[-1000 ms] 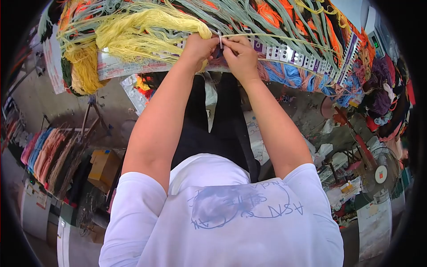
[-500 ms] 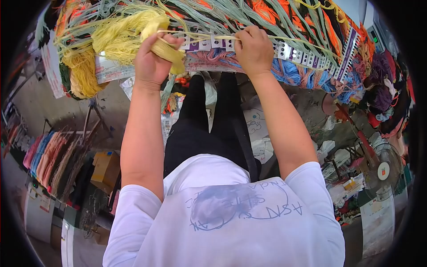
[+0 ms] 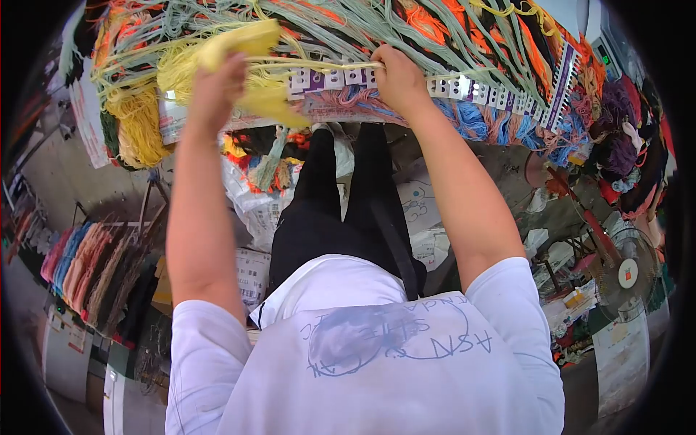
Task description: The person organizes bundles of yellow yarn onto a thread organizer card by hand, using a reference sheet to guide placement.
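My left hand (image 3: 220, 88), smeared by motion, is closed around a hank of yellow thread (image 3: 243, 43); its loose ends show above and below my fist. From there, yellow strands run taut across to my right hand (image 3: 400, 78), whose fingers are pinched on them. Under the strands lies a row of white and purple cards with punched holes (image 3: 330, 80). Pale green thread bundles (image 3: 326, 32) spread over the table behind both hands. Pink and blue thread (image 3: 464, 119) hangs along the front edge below the cards.
A holed card strip (image 3: 564, 87) stands at the right end, beside dark purple thread (image 3: 622, 134). Coloured hanks hang on a rack (image 3: 83, 261) at lower left. A fan (image 3: 627, 274) is at right. Papers and plastic (image 3: 254, 206) lie on the floor by my legs.
My left hand has moved left and slightly down with the yellow hank, drawing the strands out longer. My right hand has shifted slightly left, still pinching the strands.
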A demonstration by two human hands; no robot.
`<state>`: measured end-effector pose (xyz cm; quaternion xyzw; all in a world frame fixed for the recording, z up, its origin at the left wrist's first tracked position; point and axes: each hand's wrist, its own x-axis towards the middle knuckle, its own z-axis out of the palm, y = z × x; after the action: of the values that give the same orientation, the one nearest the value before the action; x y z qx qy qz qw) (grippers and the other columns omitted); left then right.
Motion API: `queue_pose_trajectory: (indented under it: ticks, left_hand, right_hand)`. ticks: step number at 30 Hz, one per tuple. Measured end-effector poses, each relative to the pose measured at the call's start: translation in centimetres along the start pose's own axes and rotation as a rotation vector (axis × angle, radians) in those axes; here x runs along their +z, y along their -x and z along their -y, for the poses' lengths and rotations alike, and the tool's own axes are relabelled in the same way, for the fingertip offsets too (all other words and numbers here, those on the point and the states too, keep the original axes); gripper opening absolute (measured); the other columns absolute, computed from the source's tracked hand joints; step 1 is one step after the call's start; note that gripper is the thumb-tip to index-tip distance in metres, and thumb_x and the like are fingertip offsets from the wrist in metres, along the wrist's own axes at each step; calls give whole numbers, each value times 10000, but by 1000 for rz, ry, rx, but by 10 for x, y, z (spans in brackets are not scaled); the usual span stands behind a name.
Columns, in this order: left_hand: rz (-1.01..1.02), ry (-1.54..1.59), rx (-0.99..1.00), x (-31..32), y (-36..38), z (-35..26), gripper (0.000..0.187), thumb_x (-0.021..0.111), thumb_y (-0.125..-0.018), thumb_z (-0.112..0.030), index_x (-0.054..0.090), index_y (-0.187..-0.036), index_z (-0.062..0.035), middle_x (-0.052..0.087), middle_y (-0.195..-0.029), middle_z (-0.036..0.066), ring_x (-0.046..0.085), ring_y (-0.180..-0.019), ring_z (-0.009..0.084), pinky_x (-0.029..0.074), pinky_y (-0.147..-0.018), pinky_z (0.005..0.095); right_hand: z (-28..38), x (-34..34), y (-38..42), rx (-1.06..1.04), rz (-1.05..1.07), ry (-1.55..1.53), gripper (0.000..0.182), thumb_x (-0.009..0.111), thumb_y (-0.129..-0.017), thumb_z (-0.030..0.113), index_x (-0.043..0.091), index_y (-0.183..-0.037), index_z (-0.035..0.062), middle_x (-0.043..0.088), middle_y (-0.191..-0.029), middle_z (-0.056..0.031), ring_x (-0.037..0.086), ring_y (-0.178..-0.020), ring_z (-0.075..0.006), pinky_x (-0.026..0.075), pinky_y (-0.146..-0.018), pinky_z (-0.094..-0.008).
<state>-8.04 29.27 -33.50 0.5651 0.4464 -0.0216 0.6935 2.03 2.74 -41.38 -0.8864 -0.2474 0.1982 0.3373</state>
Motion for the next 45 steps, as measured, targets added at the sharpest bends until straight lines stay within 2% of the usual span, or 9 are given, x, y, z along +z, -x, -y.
queue_pose_trajectory:
  ticks: [4, 8, 10, 13, 16, 24, 26, 39, 45]
  left_hand:
    - [-41, 106, 200, -100, -9, -67, 54, 560, -869, -94, 521, -904, -80, 489, -679, -29, 400, -504, 23, 299, -428, 165]
    - [-446, 111, 312, -96, 15, -126, 88, 512, -888, -60, 517, -975, -72, 586, -1153, 154, 530, -632, 91, 481, -612, 217]
    - [-196, 78, 392, -85, 37, -129, 122, 547, -876, -99, 543, -990, -57, 619, -1080, 127, 597, -701, 149, 500, -592, 200]
    - [216, 294, 108, -24, 104, -136, 179, 561, -872, -160, 557, -1008, -43, 584, -1139, 184, 616, -887, 206, 501, -593, 183]
    - [540, 553, -21, 22, 158, -141, 312, 447, -935, -252, 576, -1073, -4, 460, -1294, 167, 485, -1152, 239, 433, -922, 370]
    - [773, 693, 18, 27, 215, -172, 386, 439, -932, -234, 526, -1158, 67, 441, -1310, 157, 489, -1135, 204, 370, -976, 322]
    - [841, 625, 82, 21, 218, -173, 445, 346, -948, -273, 465, -1236, 45, 320, -1406, 180, 399, -1242, 258, 341, -1020, 395]
    - [796, 602, 75, 14, 245, -190, 485, 367, -943, -299, 441, -1249, 69, 423, -1337, 167, 443, -1207, 242, 349, -1011, 377]
    - [675, 375, 291, 2, 248, -190, 368, 465, -927, -248, 539, -1162, 26, 596, -970, 75, 578, -918, 150, 460, -818, 293]
  right_hand:
    - [9, -1, 0, 99, -22, -35, 88, 501, -836, 121, 518, -910, 76, 579, -898, -155, 549, -875, -372, 444, -746, -453]
    - [12, -1, 2, 75, -36, -108, 122, 564, -815, 154, 547, -881, 52, 587, -878, -151, 558, -856, -361, 448, -741, -448]
    - [46, -19, 9, 118, -132, -159, 135, 599, -794, 157, 577, -861, 41, 589, -836, -135, 583, -793, -314, 464, -695, -399]
    - [137, -68, 26, 157, -159, -491, 167, 631, -804, 177, 610, -888, 33, 577, -793, -74, 578, -717, -176, 461, -658, -293]
    - [225, -113, 49, 73, -46, -900, 227, 692, -777, 190, 631, -906, 14, 565, -836, -42, 553, -738, -112, 449, -657, -236]
    - [288, -167, 82, -110, 65, -911, 136, 654, -802, 112, 650, -857, -11, 609, -833, -52, 571, -729, -102, 454, -653, -230]
    - [292, -170, 88, -49, 109, -952, 151, 648, -812, 120, 649, -887, -11, 618, -848, -55, 572, -733, -100, 456, -659, -236]
    - [311, -185, 104, -50, 149, -1020, 141, 626, -847, 132, 606, -883, -4, 610, -820, -18, 540, -725, -55, 443, -651, -200]
    - [320, -192, 109, 44, 169, -1161, 124, 591, -876, 112, 579, -874, -11, 610, -810, -25, 546, -725, -43, 441, -636, -190]
